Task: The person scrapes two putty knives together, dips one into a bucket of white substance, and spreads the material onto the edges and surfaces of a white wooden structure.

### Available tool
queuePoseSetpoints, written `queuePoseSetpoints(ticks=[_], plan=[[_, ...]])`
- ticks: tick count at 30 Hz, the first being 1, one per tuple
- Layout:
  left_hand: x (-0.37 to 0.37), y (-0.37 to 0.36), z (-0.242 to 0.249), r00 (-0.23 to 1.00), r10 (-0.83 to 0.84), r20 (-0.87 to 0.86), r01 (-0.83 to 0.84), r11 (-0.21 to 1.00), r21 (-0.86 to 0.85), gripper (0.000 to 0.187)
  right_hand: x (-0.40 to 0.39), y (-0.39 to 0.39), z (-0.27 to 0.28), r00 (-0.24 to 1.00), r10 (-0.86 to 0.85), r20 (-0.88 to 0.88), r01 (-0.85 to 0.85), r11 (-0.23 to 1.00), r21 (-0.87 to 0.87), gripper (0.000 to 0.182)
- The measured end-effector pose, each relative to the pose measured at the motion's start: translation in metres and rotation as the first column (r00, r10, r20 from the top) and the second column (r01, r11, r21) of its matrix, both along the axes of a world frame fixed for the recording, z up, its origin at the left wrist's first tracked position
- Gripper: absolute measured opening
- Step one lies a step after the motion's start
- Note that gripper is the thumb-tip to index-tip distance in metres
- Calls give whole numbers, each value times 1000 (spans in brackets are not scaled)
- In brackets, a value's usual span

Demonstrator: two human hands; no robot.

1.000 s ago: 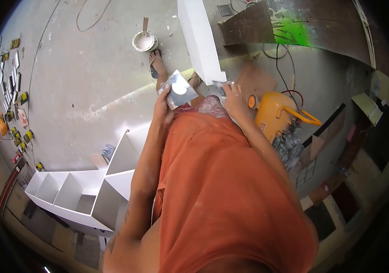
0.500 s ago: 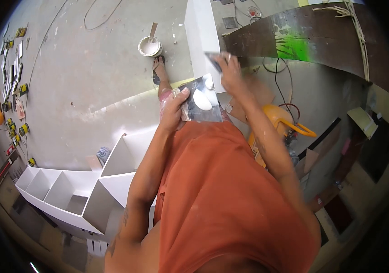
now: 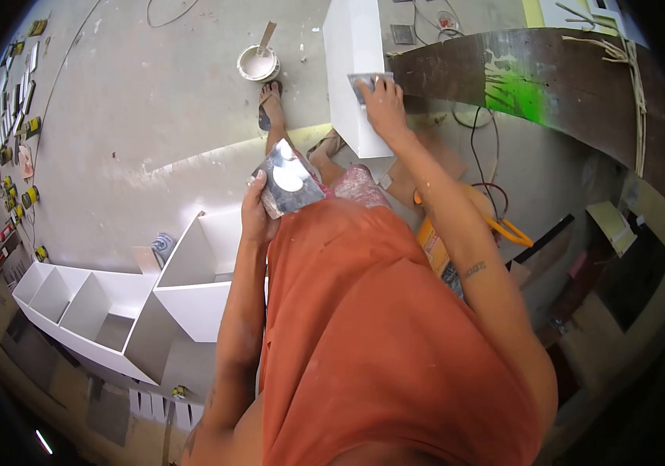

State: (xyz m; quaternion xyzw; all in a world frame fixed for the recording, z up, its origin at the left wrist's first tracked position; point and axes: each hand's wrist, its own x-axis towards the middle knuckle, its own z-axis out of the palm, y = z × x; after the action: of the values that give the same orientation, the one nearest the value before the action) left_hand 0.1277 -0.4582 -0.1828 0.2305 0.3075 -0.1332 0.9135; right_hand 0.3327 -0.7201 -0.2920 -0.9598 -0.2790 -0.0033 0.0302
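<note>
My left hand (image 3: 258, 208) grips a square metal plate (image 3: 295, 200) by its edge, in front of my shirt. White putty (image 3: 287, 175) lies in blobs on the plate. Out to the right, my right hand (image 3: 385, 107) is closed on a flat metal putty knife (image 3: 358, 81). The blade lies against the face of a long white panel (image 3: 348, 46), near its right edge. My fingers cover part of the blade.
A bucket of pale putty (image 3: 258, 64) with a stick in it stands on the floor by my foot. White shelf boxes (image 3: 123, 299) lie at the lower left. A brown curved board (image 3: 441, 70) and a yellow machine (image 3: 437, 252) are at the right.
My right hand has brought the putty knife from beside the plate up onto the white panel. My left hand has moved left and slightly down with the plate, turning it.
</note>
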Motion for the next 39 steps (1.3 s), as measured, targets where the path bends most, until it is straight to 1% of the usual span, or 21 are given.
queuePoseSetpoints(ticks=[1,3,9,14,16,20,22,23,25,26,27,28,29,31,32,33,34,35,36,37,39], plan=[[3,-3,2,1000,-1,-2,1,1000,-2,43,-16,-4,2,1000,7,-13,-7,1000,-2,42],[7,-12,6,991,108,-83,-100,991,94,43,-54,-14,8,999,4,-44,-4,1000,0,42],[10,-21,4,993,87,-83,-80,994,77,40,-125,-31,16,992,-16,-124,15,1000,-8,43],[10,-27,-6,993,52,-104,-46,997,60,40,-159,-44,19,985,-27,-170,27,1000,-3,51],[12,-31,-10,977,108,-183,-89,990,113,38,-166,-47,22,975,-23,-222,29,999,23,51],[15,-33,-7,986,61,-158,-45,993,107,40,-170,-53,42,957,-24,-288,27,1000,7,44],[17,-37,-6,986,45,-163,-27,994,109,41,-166,-55,61,768,-156,-621,110,988,-112,47],[19,-39,-6,987,44,-156,-27,994,107,41,-163,-56,70,773,-157,-615,112,987,-112,47],[26,-45,-7,984,20,-177,-11,999,51,42,-152,-52,89,806,-229,-546,399,891,215,50],[29,-50,-7,983,19,-182,-15,1000,22,41,-149,-49,104,806,-225,-547,396,892,216,50],[32,-54,-4,984,24,-178,-20,999,25,41,-138,-39,130,855,-132,-502,373,829,417,53],[36,-58,1,983,12,-184,-23,998,-57,40,-130,-30,147,900,-45,-433,326,730,601,55],[42,-62,7,982,-2,-188,-25,990,-139,39,-128,-19,156,904,-36,-426,315,731,605,55],[56,-78,27,973,40,-229,-80,982,-173,38,-130,3,164,970,206,-128,44,370,928,60],[62,-84,34,987,14,-161,-39,987,-154,39,-129,12,159,969,224,-102,17,355,935,65],[66,-85,37,996,-14,-93,2,991,-132,40,-124,15,160,969,226,-101,14,354,935,65],[63,-68,30,976,-171,138,194,965,-176,43,-117,18,164,971,177,-161,71,428,901,65],[61,-68,29,975,-169,143,193,965,-175,43,-107,21,164,969,124,-213,125,496,859,65],[65,-68,44,973,-154,170,166,984,-58,42,-95,8,131,966,151,-212,56,673,738,61],[66,-68,59,971,-142,194,133,989,58,41,-81,-1,108,964,142,-224,41,753,656,59],[66,-64,73,967,-114,229,108,993,38,41,-36,-5,77,977,86,-197,29,855,517,55]])
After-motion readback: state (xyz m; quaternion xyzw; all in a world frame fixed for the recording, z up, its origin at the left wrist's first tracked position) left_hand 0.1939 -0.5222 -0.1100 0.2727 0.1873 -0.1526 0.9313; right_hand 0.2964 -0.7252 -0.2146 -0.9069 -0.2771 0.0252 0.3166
